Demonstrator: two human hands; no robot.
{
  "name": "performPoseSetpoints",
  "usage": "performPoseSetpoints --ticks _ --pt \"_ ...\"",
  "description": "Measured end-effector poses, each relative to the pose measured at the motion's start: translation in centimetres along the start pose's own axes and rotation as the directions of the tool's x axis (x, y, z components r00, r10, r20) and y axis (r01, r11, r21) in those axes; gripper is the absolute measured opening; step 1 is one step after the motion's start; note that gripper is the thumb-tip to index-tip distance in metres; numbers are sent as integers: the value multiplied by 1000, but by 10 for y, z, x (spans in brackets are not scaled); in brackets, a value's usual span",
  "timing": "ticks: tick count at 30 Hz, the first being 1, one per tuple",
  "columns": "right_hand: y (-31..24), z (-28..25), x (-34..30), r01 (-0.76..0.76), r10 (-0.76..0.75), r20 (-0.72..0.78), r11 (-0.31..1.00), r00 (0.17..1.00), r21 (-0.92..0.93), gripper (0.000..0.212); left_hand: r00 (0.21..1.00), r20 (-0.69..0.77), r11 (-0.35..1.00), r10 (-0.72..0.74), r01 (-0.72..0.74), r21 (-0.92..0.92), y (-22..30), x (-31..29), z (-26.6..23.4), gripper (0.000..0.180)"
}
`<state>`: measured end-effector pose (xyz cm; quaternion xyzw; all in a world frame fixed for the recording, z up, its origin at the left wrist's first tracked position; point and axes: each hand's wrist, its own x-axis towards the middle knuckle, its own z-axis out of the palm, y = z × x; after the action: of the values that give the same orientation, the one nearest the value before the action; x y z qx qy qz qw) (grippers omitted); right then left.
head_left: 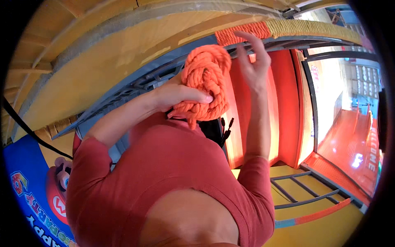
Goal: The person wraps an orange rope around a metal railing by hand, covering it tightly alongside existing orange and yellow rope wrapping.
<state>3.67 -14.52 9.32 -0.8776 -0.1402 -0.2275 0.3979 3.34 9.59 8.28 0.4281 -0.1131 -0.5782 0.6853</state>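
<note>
Orange rope bundle held up

Your left hand (181, 95) grips the coiled orange rope (205, 80), fingers clenched; your right hand (256, 61) hovers beside it, released. The coils could slip loose.

I see yellow beam (123, 45) at 11 o'clock | grey metal rails (300, 191) at 4 o'clock | blue cartoon poster (29, 193) at 8 o'clock

The scene is seen from a single head-worn fisheye view, pointed down over the chest and along the raised forearms. The hands and a rope bundle (205, 84) are seen at close range in the upper centre. Straight edges are bent toward the rim, and the frame corners are blacked out.
</note>
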Motion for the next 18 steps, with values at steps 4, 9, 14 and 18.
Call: performPoseSetpoints --ticks 4,9,14,18 --pt "34 20 28 415 -144 468 723 872 -552 54 977 1 957 212 -208 202 -2 0 -6 41" --pt "71 38 41 490 12 666 668 746 -561 45 926 150 849 347 -378 368 8 11 -13 36" --pt "65 29 50 471 -18 716 764 698 -440 36 918 197 821 344 -396 412 27 21 -6 38" --pt "59 18 -11 331 -260 542 943 799 -35 27 932 230 850 281 -353 391 23 27 6 37"
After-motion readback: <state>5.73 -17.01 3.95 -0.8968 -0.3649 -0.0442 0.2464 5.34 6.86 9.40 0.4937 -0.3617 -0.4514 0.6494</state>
